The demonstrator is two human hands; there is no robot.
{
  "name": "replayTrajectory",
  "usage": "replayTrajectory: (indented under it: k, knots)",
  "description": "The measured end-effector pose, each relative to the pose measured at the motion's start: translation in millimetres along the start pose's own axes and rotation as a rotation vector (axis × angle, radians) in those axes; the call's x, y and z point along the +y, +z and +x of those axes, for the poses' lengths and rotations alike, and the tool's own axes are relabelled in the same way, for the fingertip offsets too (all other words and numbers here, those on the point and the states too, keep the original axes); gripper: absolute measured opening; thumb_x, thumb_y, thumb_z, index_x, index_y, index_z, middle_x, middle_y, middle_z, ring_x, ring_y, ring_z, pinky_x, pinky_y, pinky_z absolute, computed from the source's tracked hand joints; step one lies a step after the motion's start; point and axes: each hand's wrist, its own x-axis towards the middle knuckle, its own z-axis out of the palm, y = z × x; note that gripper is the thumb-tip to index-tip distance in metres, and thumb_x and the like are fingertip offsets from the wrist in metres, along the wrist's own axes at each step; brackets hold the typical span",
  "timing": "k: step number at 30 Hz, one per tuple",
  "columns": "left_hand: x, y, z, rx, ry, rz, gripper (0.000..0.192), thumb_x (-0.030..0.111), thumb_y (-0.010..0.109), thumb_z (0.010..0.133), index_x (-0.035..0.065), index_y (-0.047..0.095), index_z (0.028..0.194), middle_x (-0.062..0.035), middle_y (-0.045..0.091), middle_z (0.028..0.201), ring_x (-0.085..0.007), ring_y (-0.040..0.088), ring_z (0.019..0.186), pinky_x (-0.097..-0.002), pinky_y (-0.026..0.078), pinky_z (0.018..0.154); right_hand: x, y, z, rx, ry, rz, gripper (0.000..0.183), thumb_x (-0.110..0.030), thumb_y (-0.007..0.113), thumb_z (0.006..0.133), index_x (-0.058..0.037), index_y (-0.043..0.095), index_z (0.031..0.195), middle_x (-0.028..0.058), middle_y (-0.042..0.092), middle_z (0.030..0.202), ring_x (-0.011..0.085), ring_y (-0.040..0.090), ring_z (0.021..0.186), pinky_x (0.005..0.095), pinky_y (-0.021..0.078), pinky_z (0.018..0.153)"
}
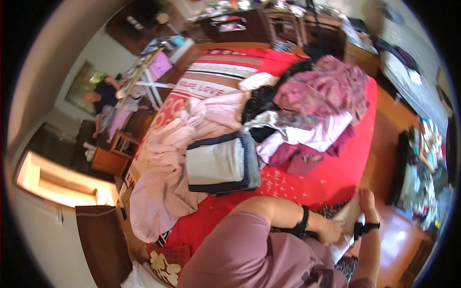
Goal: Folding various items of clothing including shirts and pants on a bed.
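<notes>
My left hand (330, 231), with a black strap at its wrist, grips a white cloth (348, 213) at the bed's right front edge. My right hand (366, 202), also strapped, is at the upper end of that cloth and appears to hold it; blur hides the fingertips' exact grip. On the red bedspread (335, 176) before me lies a folded striped cloth (215, 162) with navy borders, over a folded grey cloth (254, 162). A rumpled pink blanket (169, 169) spreads to its left. Behind and to the right are heaped a pink patterned fabric (317, 86) and white satiny fabric (320, 133).
Another person (106, 95) is at the far left, near a stand with white crossed legs (153, 86). A wooden headboard or panel (102, 244) rises at the lower left. Cluttered shelving (426, 172) lines the right, past the brown floor (385, 144). Dark furniture (236, 27) stands beyond the bed.
</notes>
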Motion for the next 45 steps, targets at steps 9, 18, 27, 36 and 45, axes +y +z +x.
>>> replayTrajectory:
  k: [9, 18, 27, 36, 45]
  knots:
    - [10, -27, -20, -0.075, -0.157, -0.162, 0.054, 0.040, 0.063, 0.082, 0.0121, 0.057, 0.128, -0.0105, 0.048, 0.139, -0.0286, 0.033, 0.137, -0.0521, 0.019, 0.110, -123, -99, -99, 0.181, -0.016, 0.276, 0.051, -0.023, 0.066, 0.083, -0.0061, 0.051, 0.129, 0.0176, 0.049, 0.134, 0.0383, 0.039, 0.131, 0.0480, 0.0328, 0.108]
    - [-3, -75, 12, -0.051, -0.251, -0.533, 0.042, 0.022, 0.066, 0.087, 0.0048, 0.059, 0.124, -0.0120, 0.055, 0.132, -0.0245, 0.047, 0.127, -0.0406, 0.033, 0.106, -105, -57, -216, 0.212, 0.582, 0.692, 0.075, -0.039, 0.063, 0.088, 0.0015, 0.030, 0.142, 0.0271, 0.040, 0.139, 0.0376, 0.043, 0.128, 0.0409, 0.0378, 0.104]
    - [-134, -75, 92, 0.047, -0.463, -0.062, 0.045, 0.030, 0.067, 0.084, -0.0001, 0.059, 0.116, -0.0210, 0.062, 0.115, -0.0375, 0.059, 0.106, -0.0409, 0.048, 0.091, -129, -68, -239, -0.315, 0.742, 1.708, 0.063, -0.053, 0.066, 0.084, -0.0024, 0.054, 0.119, 0.0070, 0.060, 0.086, 0.0155, 0.055, 0.061, 0.0280, 0.0485, 0.051]
    - [-140, -78, 128, -0.659, -0.852, 0.005, 0.084, 0.078, 0.051, 0.072, 0.0040, 0.070, 0.108, -0.0180, 0.064, 0.116, -0.0325, 0.061, 0.109, -0.0385, 0.046, 0.093, -126, -45, -239, -0.169, 0.738, 2.066, 0.041, -0.028, 0.065, 0.090, -0.0010, 0.056, 0.119, 0.0073, 0.065, 0.104, 0.0175, 0.062, 0.089, 0.0319, 0.0510, 0.076]
    - [-142, -87, 94, -0.523, -0.861, -0.213, 0.091, 0.079, 0.048, 0.073, 0.0001, 0.065, 0.116, -0.0192, 0.060, 0.124, -0.0328, 0.056, 0.117, -0.0386, 0.042, 0.099, -121, -37, -211, -0.223, 0.802, 2.036, 0.034, -0.004, 0.064, 0.085, 0.0019, 0.058, 0.118, 0.0112, 0.067, 0.108, 0.0237, 0.064, 0.095, 0.0382, 0.0515, 0.088]
